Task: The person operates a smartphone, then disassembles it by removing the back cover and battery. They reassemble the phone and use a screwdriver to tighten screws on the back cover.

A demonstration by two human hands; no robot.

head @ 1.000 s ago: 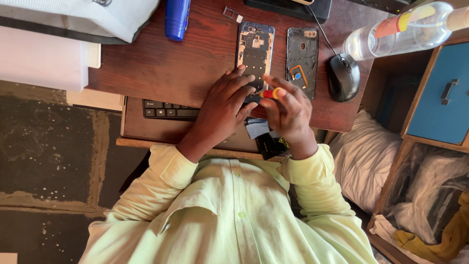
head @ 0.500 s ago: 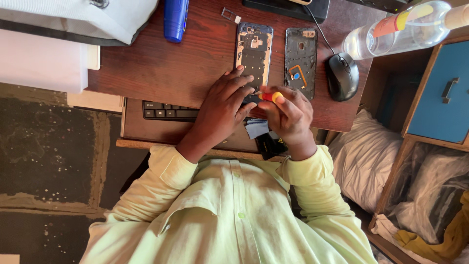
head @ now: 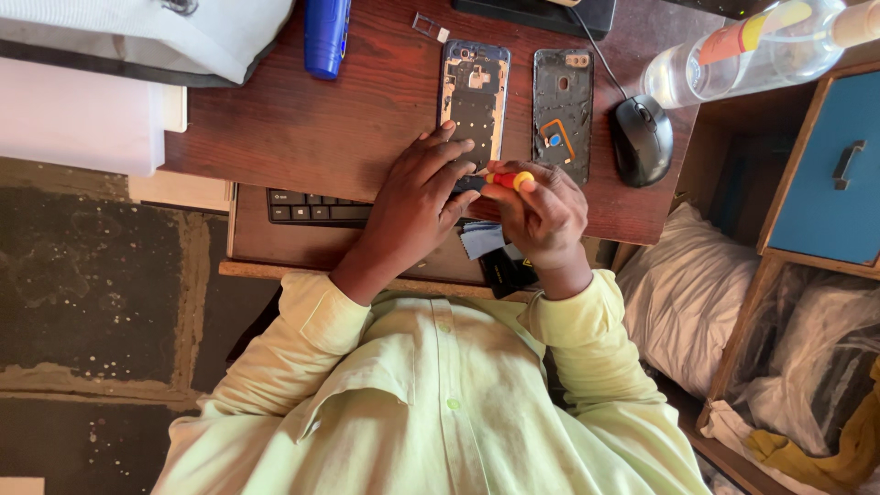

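Observation:
An opened phone body (head: 474,96) lies face down on the dark wooden desk (head: 302,128), its inner frame and boards exposed. My left hand (head: 417,197) rests on its near end, fingers spread over it. My right hand (head: 541,211) is closed around a small red screwdriver with a yellow cap (head: 509,179), the tool held at the phone's near end. A separate black back cover (head: 561,115) lies to the right of the phone.
A black mouse (head: 642,139) sits right of the cover, a clear plastic bottle (head: 733,50) beyond it. A blue cylinder (head: 326,37) and a small metal tray piece (head: 428,26) lie at the far edge. A keyboard (head: 316,209) is on the pull-out shelf; a blue drawer (head: 830,165) stands right.
Both hands stay at the phone's near end. The right hand with the screwdriver has shifted slightly.

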